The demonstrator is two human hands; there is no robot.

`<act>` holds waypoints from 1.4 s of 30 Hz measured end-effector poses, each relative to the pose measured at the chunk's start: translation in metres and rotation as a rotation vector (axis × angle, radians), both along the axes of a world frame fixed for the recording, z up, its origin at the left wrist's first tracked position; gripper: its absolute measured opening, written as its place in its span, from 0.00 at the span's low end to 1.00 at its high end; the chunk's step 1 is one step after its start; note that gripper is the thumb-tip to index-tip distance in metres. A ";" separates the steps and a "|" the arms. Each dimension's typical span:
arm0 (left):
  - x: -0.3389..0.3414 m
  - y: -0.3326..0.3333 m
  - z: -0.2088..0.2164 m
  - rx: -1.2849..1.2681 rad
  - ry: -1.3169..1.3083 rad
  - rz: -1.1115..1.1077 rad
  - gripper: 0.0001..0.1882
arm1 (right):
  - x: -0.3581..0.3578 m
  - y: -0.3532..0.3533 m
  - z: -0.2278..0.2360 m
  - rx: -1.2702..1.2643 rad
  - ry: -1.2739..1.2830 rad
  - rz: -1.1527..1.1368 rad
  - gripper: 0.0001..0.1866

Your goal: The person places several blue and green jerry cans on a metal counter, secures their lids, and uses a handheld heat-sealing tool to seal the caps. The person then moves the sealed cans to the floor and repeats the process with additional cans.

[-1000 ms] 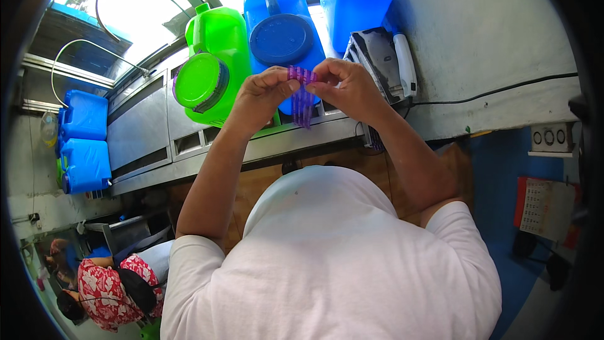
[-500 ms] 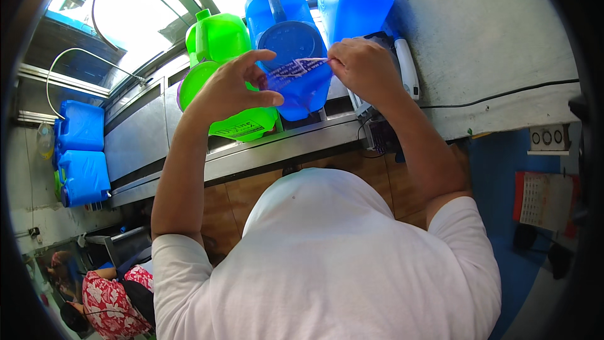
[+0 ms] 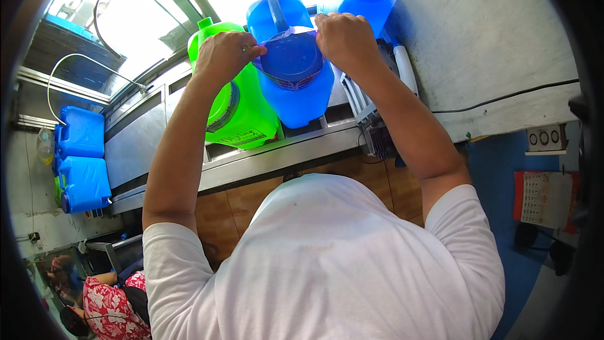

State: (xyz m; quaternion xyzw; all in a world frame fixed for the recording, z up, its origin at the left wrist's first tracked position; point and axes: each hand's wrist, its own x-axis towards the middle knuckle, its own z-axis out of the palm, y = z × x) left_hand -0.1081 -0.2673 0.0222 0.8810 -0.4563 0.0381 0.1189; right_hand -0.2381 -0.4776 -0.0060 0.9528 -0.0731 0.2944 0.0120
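A blue water jug [image 3: 305, 108] stands in the middle of the metal counter, with its wide round blue lid [image 3: 291, 56] toward me. Around the lid lies a thin clear plastic cap seal [image 3: 301, 84] with dark print, its lower edge hanging just below the lid. My left hand [image 3: 229, 55] pinches the seal at the lid's left side. At the upper right of the lid, my right hand [image 3: 348, 39] closes on the opposite edge of it. A bright green jug [image 3: 251, 110] stands left of the blue one, partly behind my left hand and forearm.
Another blue jug [image 3: 365, 6] stands at the back right, near a white wall [image 3: 491, 38]. Two blue containers [image 3: 85, 179] sit at the far left beside the metal counter [image 3: 135, 145]. A person in a red floral top [image 3: 110, 305] is at the lower left.
Both hands have moved up and apart, and the plastic seal, earlier stretched between them in front of the jug, is now around its lid. The green jug's lid shows more.
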 end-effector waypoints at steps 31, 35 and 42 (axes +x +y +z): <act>-0.029 -0.067 -0.042 -0.041 -0.154 -0.405 0.45 | -0.268 -0.030 -0.236 0.989 0.711 -0.250 0.16; -0.026 -0.066 -0.047 -0.030 -0.172 -0.364 0.47 | -0.265 -0.051 -0.268 0.999 0.629 -0.348 0.17; -0.032 -0.070 -0.048 -0.013 -0.164 -0.262 0.50 | -0.225 -0.074 -0.296 0.578 0.482 -0.234 0.20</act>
